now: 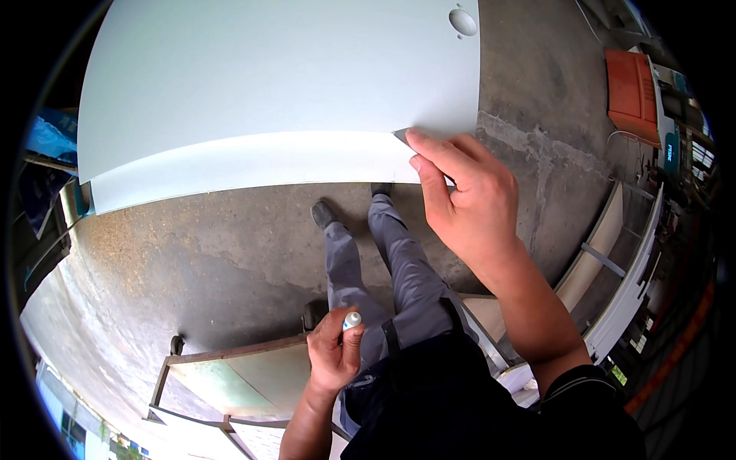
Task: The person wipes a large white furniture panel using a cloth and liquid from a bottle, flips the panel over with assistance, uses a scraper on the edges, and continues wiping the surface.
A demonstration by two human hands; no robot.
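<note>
A large white panel (268,69) with a bent front edge lies before me, a round hole near its far right corner. At its right front edge my right hand (475,188) is closed, thumb and forefinger pinching a small grey flat piece (400,136) with a pointed corner. That piece touches the panel surface or sits just over it; which, I cannot tell. Down by my thigh, my left hand (334,356) is wrapped round a small white bottle (352,320), its narrow top upward. The rest of the bottle is hidden in the fingers.
Below left stands a wheeled cart (238,376) with a flat board top. A metal-framed rack (606,253) with panels is on the right. Farther up that side sits an orange box (632,92). Blue plastic (52,134) shows at the left. The concrete floor (230,253) is stained and cracked.
</note>
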